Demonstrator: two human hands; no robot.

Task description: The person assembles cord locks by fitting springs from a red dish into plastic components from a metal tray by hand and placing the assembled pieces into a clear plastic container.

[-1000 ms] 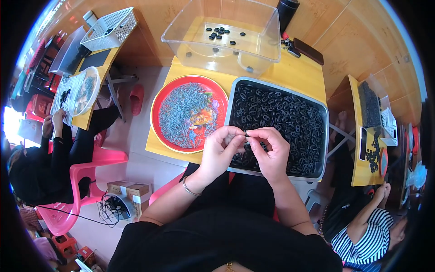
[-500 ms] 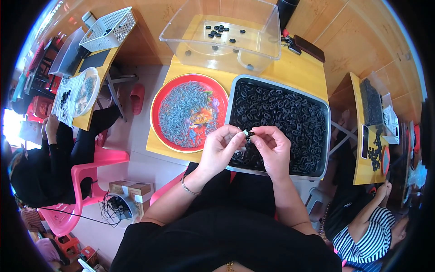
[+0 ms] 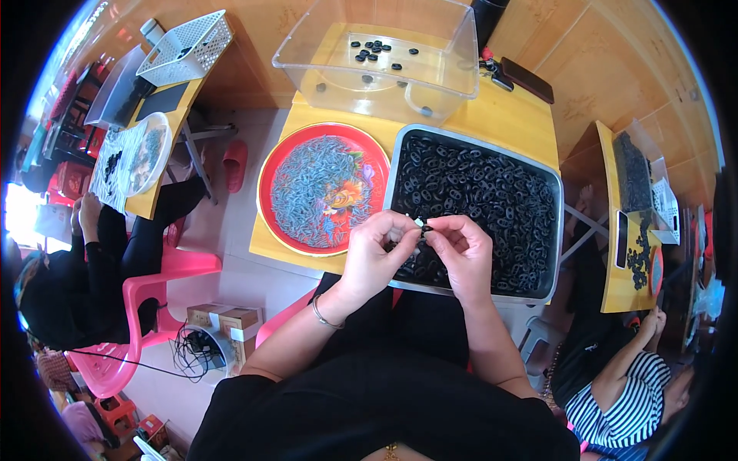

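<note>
Over the near left part of a metal tray (image 3: 557,230) my two hands meet, fingertips almost touching. A small black oval piece (image 3: 426,230) is pinched between them. My left hand (image 3: 370,253) is closed, thumb against forefinger, with a small whitish bit (image 3: 419,222) at its tips that is too small to name. On the other side my right hand (image 3: 467,252) closes thumb and forefinger on the black piece. Loose black oval pieces with two holes (image 3: 492,192) fill the tray. Left of it, a red round tray (image 3: 372,146) holds many thin grey pin-like parts (image 3: 304,196).
Behind the trays stands a clear plastic bin (image 3: 361,86) with several black pieces inside. A dark case (image 3: 526,81) and keys lie at the table's back right. Other people sit at side tables, left (image 3: 173,123) and right (image 3: 615,284). A pink chair (image 3: 142,307) stands at left.
Both hands stay in nearly the same place, with only small shifts of the fingertips around the black piece. The whole view has moved slightly.
</note>
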